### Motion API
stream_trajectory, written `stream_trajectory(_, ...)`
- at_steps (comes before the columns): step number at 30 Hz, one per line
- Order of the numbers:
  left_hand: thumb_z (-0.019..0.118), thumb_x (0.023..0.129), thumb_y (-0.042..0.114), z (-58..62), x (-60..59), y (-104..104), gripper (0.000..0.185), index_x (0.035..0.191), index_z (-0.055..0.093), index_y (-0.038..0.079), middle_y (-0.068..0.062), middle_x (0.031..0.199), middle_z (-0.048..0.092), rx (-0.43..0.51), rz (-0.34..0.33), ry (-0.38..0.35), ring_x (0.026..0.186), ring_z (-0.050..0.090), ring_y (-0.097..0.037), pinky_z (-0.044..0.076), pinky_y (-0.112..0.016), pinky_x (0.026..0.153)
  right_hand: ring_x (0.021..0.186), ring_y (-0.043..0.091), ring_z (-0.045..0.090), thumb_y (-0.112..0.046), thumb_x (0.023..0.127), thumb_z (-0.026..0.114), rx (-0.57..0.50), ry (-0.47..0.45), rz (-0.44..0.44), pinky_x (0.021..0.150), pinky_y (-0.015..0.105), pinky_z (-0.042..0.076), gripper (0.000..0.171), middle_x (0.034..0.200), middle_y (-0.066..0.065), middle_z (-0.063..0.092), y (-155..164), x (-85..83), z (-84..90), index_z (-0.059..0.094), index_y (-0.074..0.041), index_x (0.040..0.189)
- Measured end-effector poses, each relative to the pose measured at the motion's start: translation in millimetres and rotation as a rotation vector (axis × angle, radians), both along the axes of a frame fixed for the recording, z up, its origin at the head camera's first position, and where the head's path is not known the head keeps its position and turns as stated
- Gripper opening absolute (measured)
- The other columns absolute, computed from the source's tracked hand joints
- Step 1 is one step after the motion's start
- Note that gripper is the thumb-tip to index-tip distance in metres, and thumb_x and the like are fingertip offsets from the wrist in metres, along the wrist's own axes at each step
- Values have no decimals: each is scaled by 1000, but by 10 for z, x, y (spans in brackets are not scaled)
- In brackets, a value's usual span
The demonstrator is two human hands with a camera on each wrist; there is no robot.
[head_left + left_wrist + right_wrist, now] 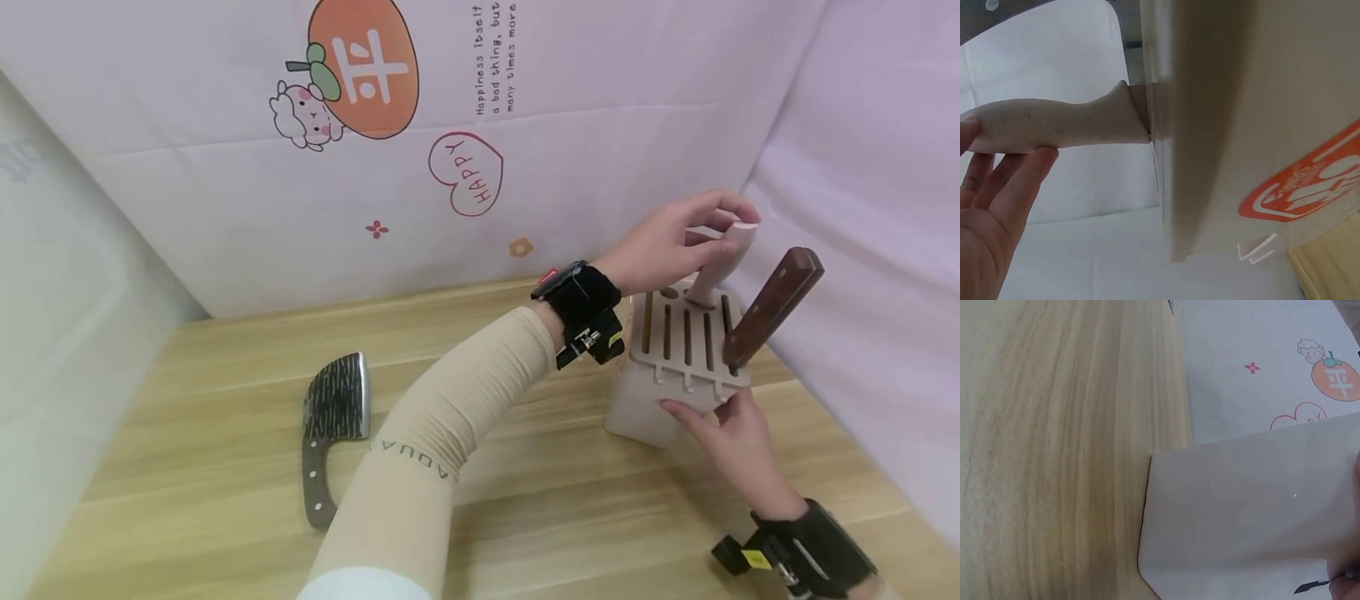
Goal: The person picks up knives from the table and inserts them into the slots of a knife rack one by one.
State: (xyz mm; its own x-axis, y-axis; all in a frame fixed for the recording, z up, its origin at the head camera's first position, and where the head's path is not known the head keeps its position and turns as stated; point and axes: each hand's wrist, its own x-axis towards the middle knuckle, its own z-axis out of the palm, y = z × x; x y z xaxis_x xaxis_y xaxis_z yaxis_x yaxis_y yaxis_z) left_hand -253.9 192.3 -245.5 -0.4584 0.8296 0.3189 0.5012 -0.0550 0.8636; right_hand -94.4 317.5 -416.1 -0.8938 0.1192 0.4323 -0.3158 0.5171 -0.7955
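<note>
A pale knife block (pixel 645 408) stands upright at the right of the table, its slotted top facing up. My left hand (pixel 667 237) reaches over the block and pinches the pale handle of a knife (pixel 722 265) between thumb and fingers. In the left wrist view a short strip of blade shows between this handle (pixel 1066 125) and the block. With its thumb on the near face, my right hand (pixel 738 450) grips the block just below its top. A knife with a brown riveted handle (pixel 776 304) sits in the slot at the right end.
To the left, a cleaver (pixel 336 417) with a dark patterned blade and dark riveted handle lies flat on the wooden table (pixel 225 467), near my left forearm. A white printed cloth (pixel 247 225) hangs behind, and more white cloth (pixel 862 275) closes off the right side.
</note>
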Motion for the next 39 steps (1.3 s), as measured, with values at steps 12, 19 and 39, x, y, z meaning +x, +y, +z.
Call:
stream_trajectory(12,50,103,-7,-98,17,104,27,127,59,2,-5,132,61,-290,-24,215,115,54,-5,40,-5,91,135,2,43,17,85,73,-18,4,14,104,9,40,103,160,9,34,-34,21,-13,18,-21,164)
stream_trajectory(19,49,103,-7,-203,18,125,30,120,70,5,-2,122,67,-375,26,265,108,55,-3,39,-4,87,137,6,42,19,85,72,-46,20,29,104,10,41,105,160,9,32,-34,8,-34,17,-20,165)
stream_trajectory(39,66,99,7,-282,66,27,30,128,72,8,4,123,71,-283,95,288,108,61,1,43,-4,87,141,8,38,18,87,70,-44,21,16,105,9,39,103,163,10,28,-51,24,-26,16,-20,165)
